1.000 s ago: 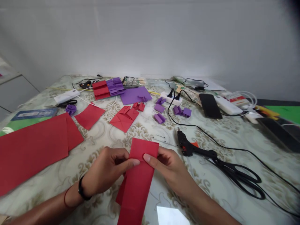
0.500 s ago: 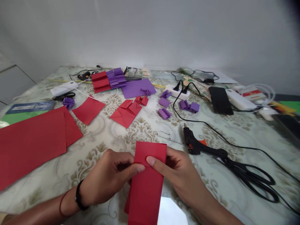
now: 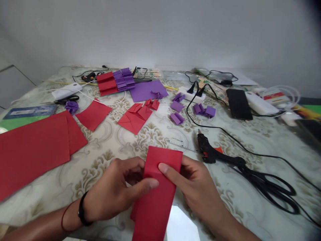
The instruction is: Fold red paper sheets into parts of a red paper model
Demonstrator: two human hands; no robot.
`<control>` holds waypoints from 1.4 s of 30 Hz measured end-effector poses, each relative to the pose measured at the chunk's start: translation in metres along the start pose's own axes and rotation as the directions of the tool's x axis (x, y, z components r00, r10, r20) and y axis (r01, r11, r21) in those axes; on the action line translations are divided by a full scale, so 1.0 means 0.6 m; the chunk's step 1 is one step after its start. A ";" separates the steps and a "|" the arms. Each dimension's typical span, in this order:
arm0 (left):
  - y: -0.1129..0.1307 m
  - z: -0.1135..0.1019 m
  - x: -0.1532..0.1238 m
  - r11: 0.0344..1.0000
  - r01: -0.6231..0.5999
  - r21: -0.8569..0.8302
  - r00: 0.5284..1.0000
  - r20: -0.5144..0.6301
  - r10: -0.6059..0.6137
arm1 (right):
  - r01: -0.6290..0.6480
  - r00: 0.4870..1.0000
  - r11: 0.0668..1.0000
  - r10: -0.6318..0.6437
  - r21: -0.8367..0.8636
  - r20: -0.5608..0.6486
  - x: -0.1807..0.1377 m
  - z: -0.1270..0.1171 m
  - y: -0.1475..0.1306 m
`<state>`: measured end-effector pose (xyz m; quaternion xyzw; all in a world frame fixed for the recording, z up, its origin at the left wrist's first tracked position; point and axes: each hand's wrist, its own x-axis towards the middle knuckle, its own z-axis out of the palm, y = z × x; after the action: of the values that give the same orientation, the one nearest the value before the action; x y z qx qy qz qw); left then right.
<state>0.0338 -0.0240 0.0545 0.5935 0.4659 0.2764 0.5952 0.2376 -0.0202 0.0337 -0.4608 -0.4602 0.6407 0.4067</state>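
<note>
A folded strip of red paper (image 3: pixel 155 204) is held up near the table's front edge, running out of the bottom of the view. My right hand (image 3: pixel 197 184) pinches its upper part, thumb on the front face and fingers hidden behind. At the strip's left edge, my left hand (image 3: pixel 112 190) has its thumb over the front while the other fingers curl at or behind the edge, partly hidden. Below the left thumb, another flap of the red paper shows behind the strip. Beyond the hands lies a red folded paper piece (image 3: pixel 135 118).
Large red sheets (image 3: pixel 35 150) lie at the left. A black glue gun (image 3: pixel 207 149) and black-handled scissors (image 3: pixel 273 190) rest at the right, beside a trailing cord. Small purple folded pieces (image 3: pixel 177 118), a power strip (image 3: pixel 190 95) and a phone (image 3: pixel 239 103) sit farther back.
The red strip has tilted, its top leaning to the right and its lower end shifting left. My left fingers have loosened slightly at its edge; my right hand keeps its pinch.
</note>
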 end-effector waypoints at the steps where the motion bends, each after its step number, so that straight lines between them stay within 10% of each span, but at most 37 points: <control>1: 0.000 0.000 0.000 1.000 0.013 0.000 1.000 0.015 -0.013 | 0.019 0.999 1.000 -0.019 0.016 -0.032 0.002 -0.002 0.002; 10: 0.010 -0.048 0.009 0.896 -0.133 0.423 0.952 0.306 -0.002 | -0.052 0.949 0.961 0.133 -0.272 0.286 0.028 -0.053 -0.030; 18: 0.005 -0.085 0.011 0.839 -0.127 0.529 0.990 0.114 0.078 | 0.069 0.998 0.945 -0.066 -0.321 0.018 0.042 -0.065 -0.028; 27: 0.019 -0.110 -0.001 0.851 -0.123 0.510 0.968 -0.126 0.216 | 0.206 0.916 0.892 -0.320 -0.402 -0.241 0.037 -0.089 -0.033; 42: 0.016 -0.108 -0.004 0.704 -0.292 0.648 0.934 0.035 0.356 | 0.256 0.893 0.805 -0.408 -0.535 -0.188 0.028 -0.073 -0.036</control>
<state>-0.0223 0.0048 0.0734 0.8200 0.4475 0.2275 0.2751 0.2777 0.0100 0.0440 -0.5507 -0.6175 0.3426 0.4449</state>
